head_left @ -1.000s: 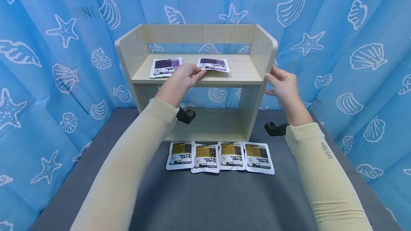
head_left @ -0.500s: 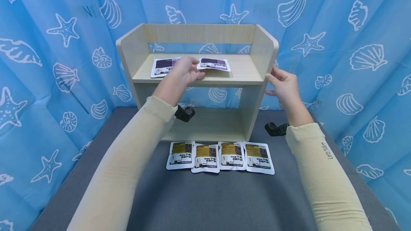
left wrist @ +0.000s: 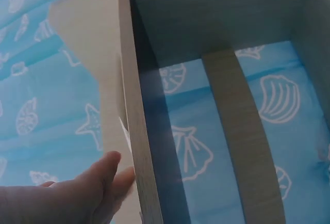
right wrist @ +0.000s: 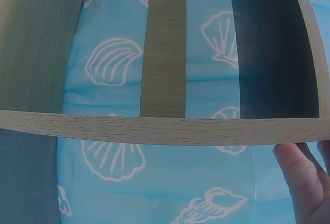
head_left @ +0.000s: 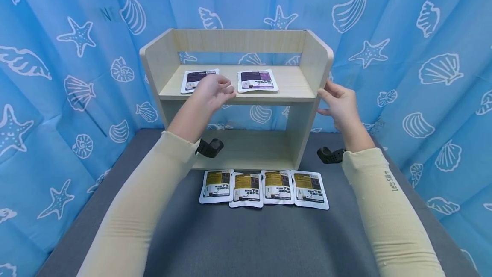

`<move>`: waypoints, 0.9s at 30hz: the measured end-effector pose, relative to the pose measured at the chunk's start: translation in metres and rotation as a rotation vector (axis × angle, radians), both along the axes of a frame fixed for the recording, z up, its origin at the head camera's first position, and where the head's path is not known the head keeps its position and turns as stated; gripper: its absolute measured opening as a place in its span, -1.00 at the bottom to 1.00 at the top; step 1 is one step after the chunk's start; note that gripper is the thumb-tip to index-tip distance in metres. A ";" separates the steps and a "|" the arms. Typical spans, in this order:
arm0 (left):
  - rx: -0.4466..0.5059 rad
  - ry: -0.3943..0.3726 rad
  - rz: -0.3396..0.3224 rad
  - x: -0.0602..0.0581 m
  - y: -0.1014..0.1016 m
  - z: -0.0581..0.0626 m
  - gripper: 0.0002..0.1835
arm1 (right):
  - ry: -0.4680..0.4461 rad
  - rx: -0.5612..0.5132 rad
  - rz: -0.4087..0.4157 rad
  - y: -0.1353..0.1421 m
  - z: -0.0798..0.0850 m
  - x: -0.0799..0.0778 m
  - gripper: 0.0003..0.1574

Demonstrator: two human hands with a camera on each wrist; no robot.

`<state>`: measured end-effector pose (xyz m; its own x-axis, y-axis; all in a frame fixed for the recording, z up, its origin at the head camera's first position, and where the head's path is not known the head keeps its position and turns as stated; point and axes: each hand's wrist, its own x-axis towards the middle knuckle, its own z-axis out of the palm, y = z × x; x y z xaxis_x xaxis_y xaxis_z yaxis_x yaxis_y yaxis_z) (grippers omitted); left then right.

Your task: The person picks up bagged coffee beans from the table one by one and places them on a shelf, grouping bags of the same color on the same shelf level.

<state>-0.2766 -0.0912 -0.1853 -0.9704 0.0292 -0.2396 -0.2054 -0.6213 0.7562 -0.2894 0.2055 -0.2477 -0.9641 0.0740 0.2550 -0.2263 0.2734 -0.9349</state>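
Note:
On the upper board of a small two-tier wooden shelf point(head_left: 292, 95) lie two flat white-edged sachets with purple labels. My left hand point(head_left: 213, 91) hovers between them at the board's front edge, fingers loosely bent and holding nothing. It overlaps part of the left purple sachet point(head_left: 194, 81); the right purple sachet point(head_left: 257, 81) lies flat just beyond the fingertips. In the left wrist view, the left hand point(left wrist: 98, 190) is beside the board's edge. My right hand point(head_left: 340, 101) touches the outer face of the shelf's right side panel point(right wrist: 206, 131), thumb and fingers both on that side.
Several white-edged sachets with yellow-brown labels, one of them a yellow-labelled sachet point(head_left: 309, 189), lie in a row on the grey table point(head_left: 250, 243) before the shelf. The lower board point(head_left: 250, 148) sits behind them. A blue curtain point(head_left: 403, 76) with shell prints hangs behind and around.
My left hand has let go of the right purple sachet and drawn back left and slightly down. That sachet, earlier tilted up at its front, now lies flat. The right hand has stayed put.

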 end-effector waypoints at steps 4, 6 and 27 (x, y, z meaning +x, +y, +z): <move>-0.011 0.056 -0.030 0.016 -0.011 -0.009 -0.40 | -0.001 -0.001 0.004 -0.001 0.000 -0.001 -0.34; -0.015 0.084 -0.049 0.024 -0.016 -0.014 -0.44 | -0.003 0.000 0.000 -0.001 0.000 -0.001 -0.33; -0.231 0.152 -0.116 0.067 -0.054 -0.069 -0.45 | -0.035 -0.001 -0.002 0.000 0.000 -0.001 -0.32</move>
<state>-0.2094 -0.1452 -0.2544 -0.9890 0.1037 -0.1050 -0.1386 -0.4079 0.9025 -0.2904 0.2057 -0.2475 -0.9722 0.0758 0.2214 -0.1933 0.2729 -0.9424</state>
